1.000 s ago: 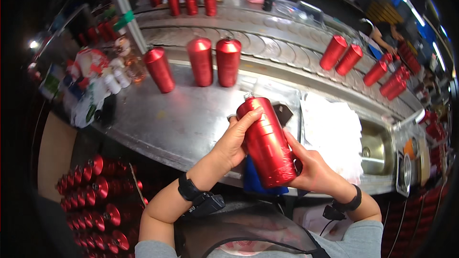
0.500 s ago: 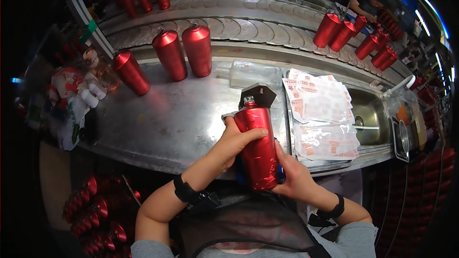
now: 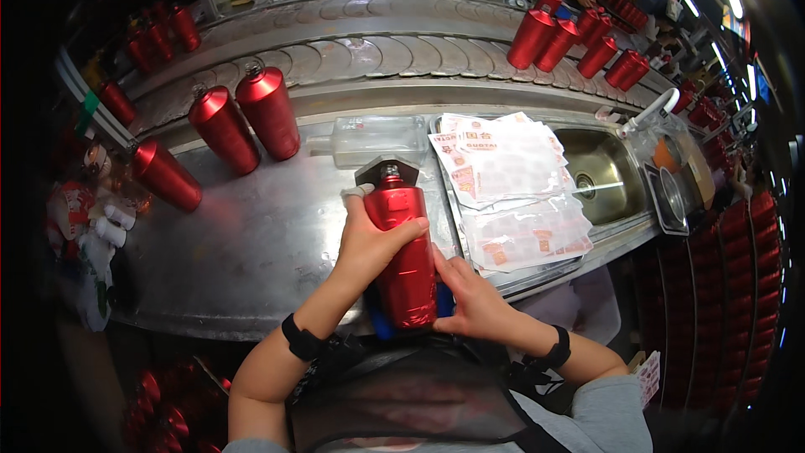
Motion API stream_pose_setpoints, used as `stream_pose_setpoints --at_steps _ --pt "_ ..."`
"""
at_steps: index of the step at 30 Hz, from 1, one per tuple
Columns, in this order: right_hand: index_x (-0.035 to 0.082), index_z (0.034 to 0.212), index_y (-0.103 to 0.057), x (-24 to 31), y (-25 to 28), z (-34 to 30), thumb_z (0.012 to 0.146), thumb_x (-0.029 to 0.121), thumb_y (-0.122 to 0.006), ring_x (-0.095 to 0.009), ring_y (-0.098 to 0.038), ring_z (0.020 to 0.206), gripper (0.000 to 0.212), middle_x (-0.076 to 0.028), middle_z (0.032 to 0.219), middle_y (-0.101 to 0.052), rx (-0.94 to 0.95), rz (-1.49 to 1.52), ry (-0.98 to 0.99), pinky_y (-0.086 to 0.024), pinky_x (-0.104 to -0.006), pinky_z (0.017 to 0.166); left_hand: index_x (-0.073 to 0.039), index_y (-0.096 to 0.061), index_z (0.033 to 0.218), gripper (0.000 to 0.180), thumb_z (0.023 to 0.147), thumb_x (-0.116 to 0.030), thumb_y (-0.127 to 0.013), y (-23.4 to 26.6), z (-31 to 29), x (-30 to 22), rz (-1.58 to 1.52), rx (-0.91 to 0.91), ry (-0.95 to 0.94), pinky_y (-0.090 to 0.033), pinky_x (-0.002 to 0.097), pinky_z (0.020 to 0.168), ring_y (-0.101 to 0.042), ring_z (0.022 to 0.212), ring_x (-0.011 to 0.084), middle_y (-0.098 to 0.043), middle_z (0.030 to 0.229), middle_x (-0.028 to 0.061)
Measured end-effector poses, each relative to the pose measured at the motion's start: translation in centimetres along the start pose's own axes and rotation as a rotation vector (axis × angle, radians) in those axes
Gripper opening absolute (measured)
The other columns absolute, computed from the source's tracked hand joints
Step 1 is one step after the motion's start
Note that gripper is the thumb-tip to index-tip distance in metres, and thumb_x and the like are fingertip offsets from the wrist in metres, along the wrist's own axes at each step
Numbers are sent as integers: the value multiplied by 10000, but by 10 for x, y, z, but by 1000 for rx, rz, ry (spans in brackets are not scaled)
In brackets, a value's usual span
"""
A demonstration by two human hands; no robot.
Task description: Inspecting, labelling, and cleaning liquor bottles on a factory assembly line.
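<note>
Head view: left hand fingers wrapped round upper body of glossy red metal bottle, upright at steel counter's near edge. Right hand grips its lower side (fingers partly hidden). Printed plastic sheets lie just right.

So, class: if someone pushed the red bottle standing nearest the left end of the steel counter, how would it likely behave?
The red bottle is tall with a narrow neck, so it would probably tip rather than slide. Its round body suggests it would roll once down. The glossy finish and the smooth steel counter hint it could be slippery.
</note>
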State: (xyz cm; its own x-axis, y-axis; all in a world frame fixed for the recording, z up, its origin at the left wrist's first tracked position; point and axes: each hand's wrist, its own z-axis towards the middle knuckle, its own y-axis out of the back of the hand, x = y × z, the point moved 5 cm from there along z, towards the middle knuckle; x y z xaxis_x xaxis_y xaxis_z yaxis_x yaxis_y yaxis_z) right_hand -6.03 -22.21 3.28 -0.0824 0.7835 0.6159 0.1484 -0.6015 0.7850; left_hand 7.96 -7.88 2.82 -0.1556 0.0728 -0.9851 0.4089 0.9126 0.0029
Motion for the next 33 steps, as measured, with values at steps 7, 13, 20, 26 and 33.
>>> stream_pose_setpoints --at_steps 7,13,20,26,33 --pt "58 1331 -594 -40 67 28 804 243 -799 -327 -637 962 596 -162 974 -651 -4 114 -64 -512 -393 847 -2 -239 1421 905 796 -269 -837 1 -5 16 -146 14 -18 -531 372 937 -626 1103 231 -578 1249 163" --pt "97 1262 -659 -151 120 100 842 175 -660 -367 -655 881 428 -182 1038 -635 -249 -369 -123 -540 -430 795 -9 -280 1433 842 825 -246 -812 2 -12 24 -234 90 141 -497 385 1002 -585 1182 234 -550 1298 156" --pt "130 1218 -704 -205 136 127 835 132 -581 -389 -651 905 402 -202 1053 -615 -195 -476 -296 -536 -451 822 -19 -375 1362 729 825 -246 -814 1 -15 28 -264 72 194 -494 376 997 -586 1161 215 -559 1275 138" --pt "124 1168 -731 -240 161 74 817 129 -594 -389 -661 918 376 -217 1064 -616 -213 -487 -408 -539 -461 825 -50 -342 1404 771 829 -266 -808 2 -14 24 -314 98 172 -467 374 1017 -556 1181 201 -545 1284 109" --pt "69 934 -724 -283 193 92 774 223 -741 -366 -667 916 223 -169 1017 -644 -459 -504 -393 -539 -458 762 -49 -339 1417 807 821 -328 -804 0 -7 25 -287 114 185 -451 378 1033 -547 1185 200 -535 1294 107"
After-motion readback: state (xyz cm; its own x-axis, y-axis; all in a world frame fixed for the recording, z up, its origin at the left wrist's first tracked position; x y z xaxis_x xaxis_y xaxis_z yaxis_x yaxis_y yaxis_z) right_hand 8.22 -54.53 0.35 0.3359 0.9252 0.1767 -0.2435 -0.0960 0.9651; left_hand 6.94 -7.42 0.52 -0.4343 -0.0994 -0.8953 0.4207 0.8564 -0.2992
